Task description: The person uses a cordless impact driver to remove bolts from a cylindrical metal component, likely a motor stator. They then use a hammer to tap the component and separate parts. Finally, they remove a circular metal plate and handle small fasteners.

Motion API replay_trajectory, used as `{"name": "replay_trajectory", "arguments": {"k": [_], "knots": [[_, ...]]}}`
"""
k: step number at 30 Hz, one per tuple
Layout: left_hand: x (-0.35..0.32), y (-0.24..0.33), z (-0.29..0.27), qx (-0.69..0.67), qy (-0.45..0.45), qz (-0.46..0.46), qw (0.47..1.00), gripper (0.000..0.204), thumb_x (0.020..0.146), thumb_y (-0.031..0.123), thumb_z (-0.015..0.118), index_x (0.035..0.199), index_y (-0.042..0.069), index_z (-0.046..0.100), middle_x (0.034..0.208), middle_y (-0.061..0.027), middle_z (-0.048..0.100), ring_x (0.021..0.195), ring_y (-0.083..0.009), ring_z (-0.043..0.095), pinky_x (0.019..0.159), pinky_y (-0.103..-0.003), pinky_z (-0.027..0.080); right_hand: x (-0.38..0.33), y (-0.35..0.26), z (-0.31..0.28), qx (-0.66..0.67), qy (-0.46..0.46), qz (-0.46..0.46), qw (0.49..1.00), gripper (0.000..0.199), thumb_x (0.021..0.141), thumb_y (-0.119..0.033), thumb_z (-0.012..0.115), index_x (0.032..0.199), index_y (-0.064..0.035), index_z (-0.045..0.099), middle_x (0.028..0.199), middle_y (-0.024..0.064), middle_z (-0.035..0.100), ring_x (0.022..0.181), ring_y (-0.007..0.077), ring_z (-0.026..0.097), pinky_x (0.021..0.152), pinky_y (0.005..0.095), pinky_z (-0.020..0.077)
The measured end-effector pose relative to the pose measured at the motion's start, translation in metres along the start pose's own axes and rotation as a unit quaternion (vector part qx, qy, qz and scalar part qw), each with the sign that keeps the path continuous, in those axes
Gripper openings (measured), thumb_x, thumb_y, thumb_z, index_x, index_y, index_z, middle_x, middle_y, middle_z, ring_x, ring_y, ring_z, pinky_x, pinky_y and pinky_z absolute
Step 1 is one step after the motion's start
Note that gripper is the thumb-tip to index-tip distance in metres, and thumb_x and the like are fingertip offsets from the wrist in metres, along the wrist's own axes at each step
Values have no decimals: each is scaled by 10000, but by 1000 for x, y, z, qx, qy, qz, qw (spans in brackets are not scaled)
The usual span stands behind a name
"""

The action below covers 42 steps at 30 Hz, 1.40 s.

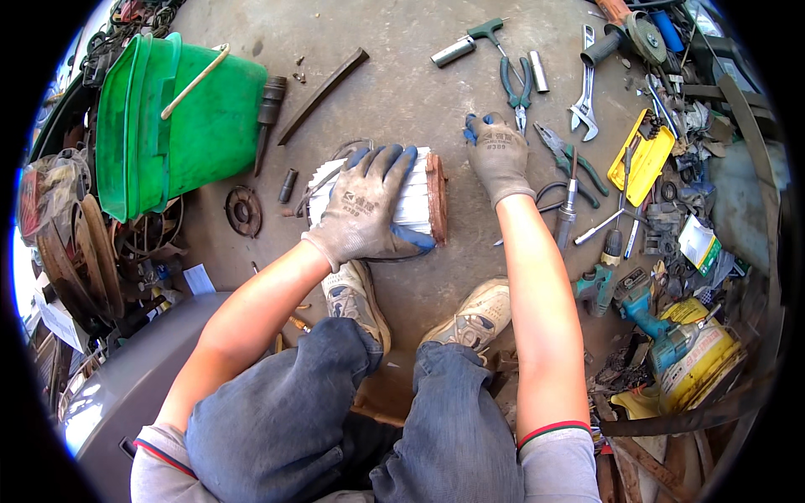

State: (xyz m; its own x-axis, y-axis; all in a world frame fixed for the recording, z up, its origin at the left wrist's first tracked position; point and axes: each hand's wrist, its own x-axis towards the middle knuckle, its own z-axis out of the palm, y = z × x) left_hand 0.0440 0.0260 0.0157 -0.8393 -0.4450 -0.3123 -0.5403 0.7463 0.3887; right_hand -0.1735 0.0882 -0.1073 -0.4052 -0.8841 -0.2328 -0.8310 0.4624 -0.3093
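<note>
My left hand (365, 201), in a grey work glove with blue fingertips, is spread over a white finned motor housing (417, 197) lying on its side on the floor. The fingers and thumb grip its top, and its rusty brown end faces right. My right hand (497, 151), gloved the same way, is held over the floor to the right of the housing with its fingers curled closed. Whatever it may hold is hidden. Close to it lie green-handled pliers (515, 84) and a second pair of pliers (573, 162). A dark cable (348, 149) shows behind the housing.
A green bucket (197, 109) lies tipped at left, near a dark metal bar (323, 96) and a rusty ring (243, 210). An adjustable wrench (587, 92), a yellow case (641, 159) and a teal cordless drill (641, 306) lie at right, among cluttered parts.
</note>
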Motion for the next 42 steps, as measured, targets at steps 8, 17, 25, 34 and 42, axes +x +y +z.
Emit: {"name": "replay_trajectory", "arguments": {"k": [8, 17, 25, 34, 42], "knots": [[-35, 14, 21, 24, 43, 17, 999, 1019, 698, 471, 832, 1481, -11, 393, 1442, -270, 449, 1364, -433, 437, 1169, -577, 289, -82, -10, -28, 530, -53, 89, 842, 257, 925, -84, 707, 1173, -17, 696, 1031, 65, 733, 874, 133, 675, 783, 269, 538], [-34, 17, 26, 12, 65, 23, 998, 969, 686, 413, 829, 1470, 9, 426, 1438, -249, 475, 1349, -426, 459, 1153, -576, 314, -127, -29, -42, 653, -88, 157, 736, 255, 937, -29, 693, 1184, 32, 669, 1066, 63, 703, 880, 82, 630, 728, 220, 519], [-37, 16, 25, 12, 56, 17, 998, 1038, 618, 371, 877, 1464, -9, 411, 1457, -250, 445, 1364, -430, 432, 1180, -579, 275, -120, -34, -48, 488, -24, 9, 872, 284, 869, 21, 702, 1153, 26, 689, 1084, 144, 732, 934, 162, 705, 811, 274, 555], [-36, 16, 27, 15, 62, 19, 998, 1094, 588, 465, 891, 1461, 3, 421, 1455, -247, 448, 1370, -424, 429, 1172, -574, 285, -117, -40, -58, 651, -106, 151, 736, 292, 897, -4, 665, 1185, 48, 680, 1022, 101, 739, 868, 139, 693, 803, 287, 566], [-35, 16, 28, 28, 62, 24, 997, 1028, 634, 428, 867, 1464, 8, 429, 1448, -258, 462, 1359, -432, 446, 1148, -581, 315, -104, -39, -73, 407, -134, 77, 900, 189, 917, -108, 634, 1035, 28, 693, 903, 184, 716, 796, 302, 696, 760, 398, 551]]}}
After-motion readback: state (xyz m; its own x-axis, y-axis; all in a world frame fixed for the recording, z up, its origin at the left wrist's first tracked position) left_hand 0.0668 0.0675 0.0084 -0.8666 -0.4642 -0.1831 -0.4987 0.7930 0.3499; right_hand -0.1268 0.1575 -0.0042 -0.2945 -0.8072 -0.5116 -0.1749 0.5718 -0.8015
